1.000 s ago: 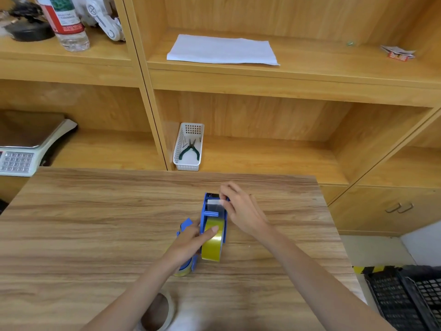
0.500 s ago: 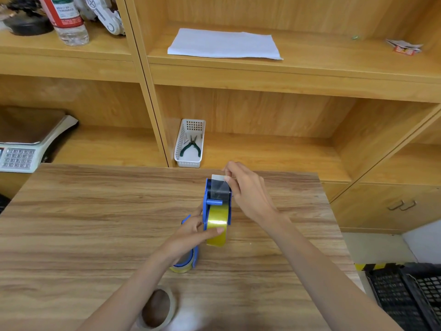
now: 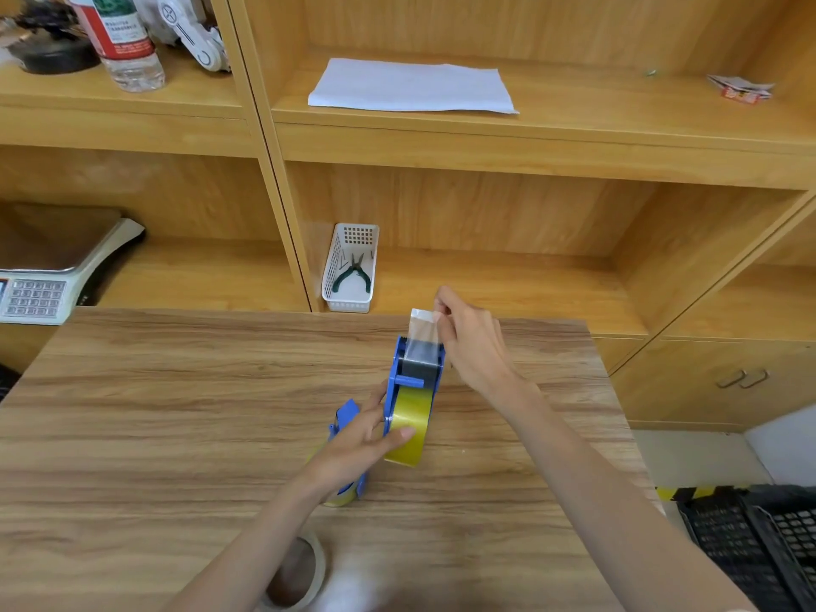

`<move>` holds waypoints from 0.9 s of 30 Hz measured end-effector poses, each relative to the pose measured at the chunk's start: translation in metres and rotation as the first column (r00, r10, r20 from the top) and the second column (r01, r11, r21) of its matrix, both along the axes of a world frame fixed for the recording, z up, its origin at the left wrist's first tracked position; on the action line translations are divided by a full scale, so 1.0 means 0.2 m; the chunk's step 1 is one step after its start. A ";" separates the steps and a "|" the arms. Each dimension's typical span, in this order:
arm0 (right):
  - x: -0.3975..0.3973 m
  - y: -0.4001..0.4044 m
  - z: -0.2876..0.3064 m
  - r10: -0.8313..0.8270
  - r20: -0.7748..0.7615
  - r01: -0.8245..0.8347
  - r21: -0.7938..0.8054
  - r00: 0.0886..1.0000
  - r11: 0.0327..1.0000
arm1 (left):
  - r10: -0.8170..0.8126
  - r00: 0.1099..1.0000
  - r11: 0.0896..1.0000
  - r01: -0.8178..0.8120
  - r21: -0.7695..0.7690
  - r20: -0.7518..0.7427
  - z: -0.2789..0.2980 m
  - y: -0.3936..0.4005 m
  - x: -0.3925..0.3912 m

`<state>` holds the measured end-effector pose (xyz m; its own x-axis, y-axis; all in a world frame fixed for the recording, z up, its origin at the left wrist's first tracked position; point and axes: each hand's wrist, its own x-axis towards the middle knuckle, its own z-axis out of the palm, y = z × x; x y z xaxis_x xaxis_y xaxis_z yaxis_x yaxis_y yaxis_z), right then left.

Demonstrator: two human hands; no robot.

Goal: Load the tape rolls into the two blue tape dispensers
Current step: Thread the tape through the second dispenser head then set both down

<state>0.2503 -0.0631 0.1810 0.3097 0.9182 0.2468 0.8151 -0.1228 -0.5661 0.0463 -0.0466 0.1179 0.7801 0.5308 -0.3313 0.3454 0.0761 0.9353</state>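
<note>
A blue tape dispenser stands on the wooden table with a yellowish tape roll in it. My left hand grips the roll and the dispenser's side. My right hand pinches the free tape end, which is stretched up and away over the dispenser's front. A second blue dispenser with a roll in it lies just left, mostly hidden behind my left hand. A loose, pale tape roll lies flat near the table's front edge, under my left forearm.
Wooden shelves rise behind the table. A white basket with pliers stands on the lower shelf, a weighing scale at the left, a sheet of paper and a bottle above. Black crates sit on the floor at the right.
My right hand has pulled the tape end forward and up, out past the dispenser's front. My left hand has kept its hold on the roll.
</note>
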 end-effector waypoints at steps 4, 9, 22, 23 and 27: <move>0.01 0.02 0.00 -0.057 -0.062 0.056 -0.017 0.996 0.998 | -0.014 0.999 1.000 0.014 -0.010 0.045 0.03 0.00 -0.01; 0.07 0.04 0.00 -0.061 -0.308 0.008 -0.172 0.950 0.985 | -0.029 0.996 0.999 0.027 0.024 0.085 0.03 -0.01 -0.03; 0.19 0.07 -0.06 -0.183 -0.682 -0.248 -0.483 0.708 0.840 | -0.086 0.992 0.996 0.088 -0.022 0.089 0.00 0.01 -0.04; 0.20 0.08 -0.07 -0.175 -0.672 -0.251 -0.487 0.720 0.837 | -0.081 0.993 0.996 0.083 -0.024 0.086 -0.02 0.01 -0.04; 0.20 0.08 -0.06 -0.117 -0.636 -0.274 -0.482 0.763 0.832 | -0.075 0.994 0.997 0.077 -0.012 0.080 -0.06 0.03 -0.05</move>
